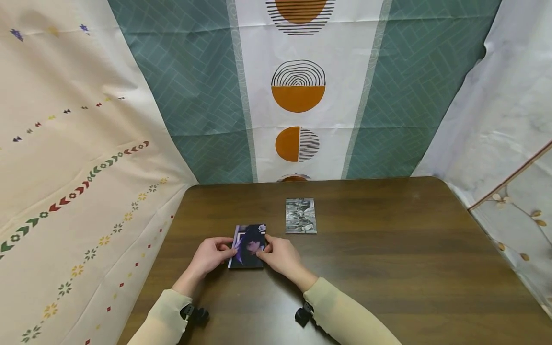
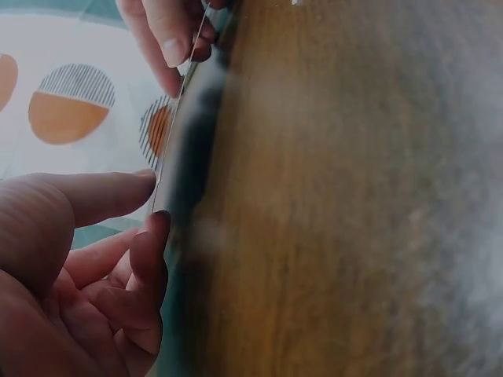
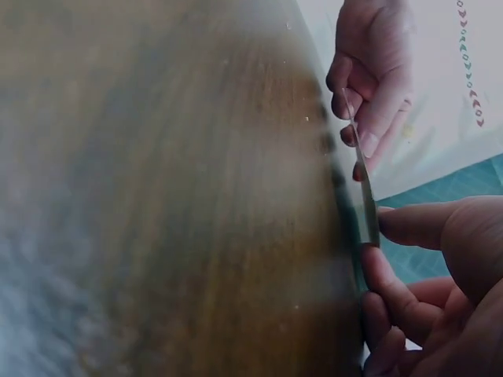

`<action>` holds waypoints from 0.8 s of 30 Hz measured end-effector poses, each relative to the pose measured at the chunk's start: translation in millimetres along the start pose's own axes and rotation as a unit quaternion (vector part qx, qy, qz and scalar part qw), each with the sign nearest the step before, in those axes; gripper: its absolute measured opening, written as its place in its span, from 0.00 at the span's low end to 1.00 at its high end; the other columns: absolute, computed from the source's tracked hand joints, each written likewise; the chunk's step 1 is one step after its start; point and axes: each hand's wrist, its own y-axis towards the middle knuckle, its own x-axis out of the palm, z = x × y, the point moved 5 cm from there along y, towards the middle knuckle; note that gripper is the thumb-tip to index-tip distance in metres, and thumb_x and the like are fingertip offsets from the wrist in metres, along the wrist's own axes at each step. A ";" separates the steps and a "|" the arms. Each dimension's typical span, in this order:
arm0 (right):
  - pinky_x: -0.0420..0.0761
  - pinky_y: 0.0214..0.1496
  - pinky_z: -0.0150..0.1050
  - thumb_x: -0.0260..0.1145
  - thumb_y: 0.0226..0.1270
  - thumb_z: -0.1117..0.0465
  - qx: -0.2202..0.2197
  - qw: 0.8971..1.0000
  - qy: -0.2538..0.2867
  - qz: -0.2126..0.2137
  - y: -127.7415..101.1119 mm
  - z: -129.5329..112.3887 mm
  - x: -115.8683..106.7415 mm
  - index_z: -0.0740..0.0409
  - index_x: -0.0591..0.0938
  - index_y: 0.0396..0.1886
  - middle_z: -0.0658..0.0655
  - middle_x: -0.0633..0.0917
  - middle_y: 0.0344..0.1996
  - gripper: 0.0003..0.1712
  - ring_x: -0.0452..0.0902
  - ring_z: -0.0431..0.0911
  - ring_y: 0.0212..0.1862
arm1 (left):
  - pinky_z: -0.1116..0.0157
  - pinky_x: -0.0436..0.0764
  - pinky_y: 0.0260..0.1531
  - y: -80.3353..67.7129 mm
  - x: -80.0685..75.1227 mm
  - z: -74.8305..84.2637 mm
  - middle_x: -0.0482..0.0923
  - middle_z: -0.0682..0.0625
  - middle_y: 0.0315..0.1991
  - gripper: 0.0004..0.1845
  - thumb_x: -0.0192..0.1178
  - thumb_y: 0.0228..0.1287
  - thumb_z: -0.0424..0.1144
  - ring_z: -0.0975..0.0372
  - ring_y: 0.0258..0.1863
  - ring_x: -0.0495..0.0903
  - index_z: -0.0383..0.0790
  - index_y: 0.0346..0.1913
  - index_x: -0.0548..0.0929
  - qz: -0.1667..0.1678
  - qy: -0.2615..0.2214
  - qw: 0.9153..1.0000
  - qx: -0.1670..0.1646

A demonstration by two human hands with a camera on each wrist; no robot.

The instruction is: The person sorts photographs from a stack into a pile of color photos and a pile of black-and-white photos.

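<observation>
Nearest the head camera are your two cream sleeves [image 1: 345, 316], each with a small black camera mount at the wrist. Beyond them your left hand [image 1: 210, 256] and right hand [image 1: 279, 256] meet over the dark wooden table [image 1: 388, 268], pinching a photo card [image 1: 248, 245] between them. The left hand grips its left edge and the right hand its right edge, fingers curled round the card. The card shows a dark-haired figure and sits near the table's front left part; whether it is lifted clear of the wood cannot be told from here. Just beyond it, well apart from both hands, a second grey-toned card [image 1: 300, 215] lies flat on the table. Patterned cloths hang behind and to both sides.

In the left wrist view your left hand [image 2: 86, 267] fills the lower left, thumb and a fingertip pinching the thin edge of the card [image 2: 169, 157], seen side-on just above the blurred table surface. The right hand's fingers [image 2: 169, 39] grip its far edge.

In the right wrist view your right hand [image 3: 428, 283] pinches the card's near edge [image 3: 365, 204], with the left hand [image 3: 373, 71] holding the other end.
</observation>
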 end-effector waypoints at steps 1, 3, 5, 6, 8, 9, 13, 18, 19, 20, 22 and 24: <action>0.82 0.42 0.44 0.77 0.66 0.47 0.000 1.000 -0.007 -0.002 0.5 -0.1 0.3 0.63 0.81 0.71 0.40 0.89 0.31 0.38 0.83 0.39 0.36 | 0.66 0.72 0.23 -0.3 0.3 -0.6 0.83 0.53 0.26 0.21 0.76 0.64 0.36 0.61 0.22 0.76 0.31 0.58 0.88 0.000 0.001 1.000 -0.002; 0.82 0.40 0.44 0.78 0.65 0.47 0.003 1.000 -0.019 -0.005 1.4 0.1 1.2 0.62 0.83 0.69 0.40 0.88 0.31 0.37 0.83 0.39 0.35 | 0.66 0.72 0.23 -0.9 1.0 -1.1 0.83 0.52 0.26 0.21 0.76 0.64 0.36 0.61 0.22 0.76 0.31 0.58 0.88 0.000 -0.001 1.000 -0.005; 0.81 0.38 0.43 0.77 0.65 0.46 0.007 1.000 -0.029 -0.010 2.0 0.1 1.9 0.60 0.84 0.67 0.39 0.87 0.30 0.36 0.83 0.39 0.34 | 0.66 0.72 0.22 -1.4 1.6 -1.8 0.83 0.52 0.26 0.21 0.77 0.63 0.35 0.61 0.22 0.76 0.31 0.58 0.88 0.000 -0.002 1.000 -0.008; 0.81 0.37 0.43 0.77 0.65 0.45 0.010 0.999 -0.035 -0.013 2.2 0.0 2.2 0.59 0.84 0.67 0.39 0.86 0.29 0.35 0.82 0.39 0.34 | 0.66 0.72 0.22 -1.6 1.6 -2.1 0.82 0.52 0.26 0.21 0.77 0.63 0.35 0.61 0.21 0.76 0.31 0.58 0.89 0.000 -0.002 1.000 -0.010; 0.80 0.36 0.43 0.76 0.65 0.45 0.015 0.999 -0.043 -0.018 2.3 -0.8 2.5 0.57 0.85 0.67 0.38 0.85 0.28 0.34 0.82 0.39 0.33 | 0.66 0.71 0.22 -1.6 1.5 -2.7 0.82 0.52 0.26 0.21 0.77 0.63 0.35 0.61 0.21 0.75 0.31 0.58 0.88 0.002 -0.001 1.000 -0.012; 0.80 0.35 0.43 0.76 0.65 0.44 0.016 0.999 -0.047 -0.020 2.5 -1.6 2.4 0.57 0.85 0.67 0.38 0.85 0.27 0.35 0.81 0.39 0.33 | 0.66 0.72 0.22 -1.7 1.3 -2.8 0.82 0.52 0.26 0.21 0.77 0.63 0.35 0.61 0.21 0.75 0.31 0.58 0.88 0.002 -0.001 1.000 -0.012; 0.79 0.33 0.43 0.75 0.66 0.44 0.020 0.998 -0.054 -0.026 1.7 -4.7 1.8 0.58 0.83 0.69 0.38 0.82 0.25 0.36 0.79 0.39 0.31 | 0.66 0.72 0.21 -2.4 0.3 -2.5 0.82 0.51 0.26 0.20 0.77 0.63 0.34 0.61 0.21 0.75 0.32 0.57 0.89 0.005 0.004 1.000 -0.017; 0.76 0.27 0.44 0.75 0.66 0.43 0.009 0.997 -0.067 -0.025 1.6 -6.6 2.2 0.58 0.85 0.65 0.38 0.80 0.22 0.34 0.77 0.39 0.27 | 0.65 0.72 0.20 -4.1 0.3 -2.2 0.82 0.51 0.26 0.20 0.77 0.62 0.34 0.61 0.19 0.74 0.32 0.57 0.89 0.005 0.002 1.000 -0.022; 0.75 0.26 0.45 0.76 0.65 0.43 0.006 0.997 -0.069 -0.022 1.9 -6.2 2.5 0.58 0.85 0.63 0.39 0.80 0.21 0.33 0.76 0.40 0.26 | 0.66 0.72 0.19 -4.2 0.5 -2.5 0.82 0.51 0.26 0.20 0.77 0.62 0.33 0.61 0.19 0.74 0.33 0.57 0.89 0.005 0.001 1.000 -0.024; 0.75 0.25 0.45 0.76 0.64 0.43 0.002 0.997 -0.076 -0.017 3.8 -2.8 5.2 0.58 0.85 0.62 0.39 0.79 0.21 0.33 0.76 0.40 0.25 | 0.66 0.72 0.19 -4.2 0.7 -2.7 0.82 0.50 0.26 0.20 0.77 0.62 0.33 0.61 0.19 0.74 0.33 0.57 0.88 0.004 -0.001 1.000 -0.025; 0.73 0.23 0.45 0.76 0.63 0.42 -0.005 0.997 -0.082 -0.009 5.8 1.0 8.3 0.56 0.86 0.60 0.39 0.79 0.20 0.32 0.75 0.40 0.24 | 0.66 0.72 0.19 -4.3 1.3 -3.0 0.82 0.50 0.26 0.20 0.78 0.62 0.33 0.61 0.19 0.74 0.33 0.57 0.88 0.003 -0.003 1.000 -0.025; 0.73 0.22 0.45 0.76 0.62 0.40 -0.007 0.997 -0.082 -0.006 8.0 5.8 11.7 0.53 0.87 0.58 0.39 0.78 0.19 0.31 0.75 0.40 0.24 | 0.65 0.73 0.19 -4.6 1.4 -2.7 0.82 0.50 0.26 0.21 0.78 0.61 0.32 0.61 0.18 0.74 0.33 0.57 0.88 0.002 -0.001 1.000 -0.024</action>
